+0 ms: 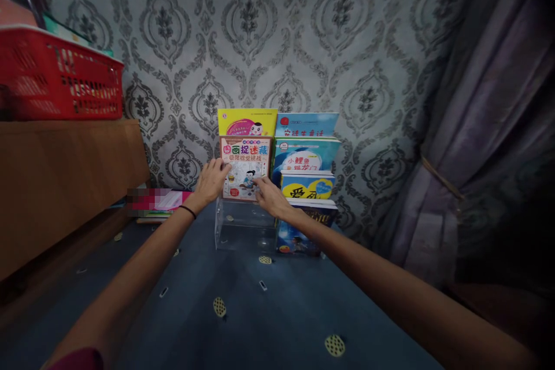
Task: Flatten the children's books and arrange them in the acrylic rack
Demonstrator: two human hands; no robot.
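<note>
A picture book (245, 169) with a reddish-brown border stands upright in the left column of a clear acrylic rack (247, 214). My left hand (211, 180) grips its left edge, the thumb on the front cover. At the lower right of the cover, my right hand (271, 196) holds the book with its fingers bent; part of the grip is hidden. Behind it rises a yellow book (247, 118). The right column holds a light blue book (307, 123), a teal book (307, 153), a yellow-and-blue book (307, 186) and a dark blue book (299, 237).
A red plastic basket (91, 84) stands on a wooden cabinet (78, 179) at left. Beside the cabinet lies a low stack of books (167, 202). The rack rests on a dark blue patterned cloth (191, 318) against the wallpapered wall; a tied curtain (437, 179) hangs at right.
</note>
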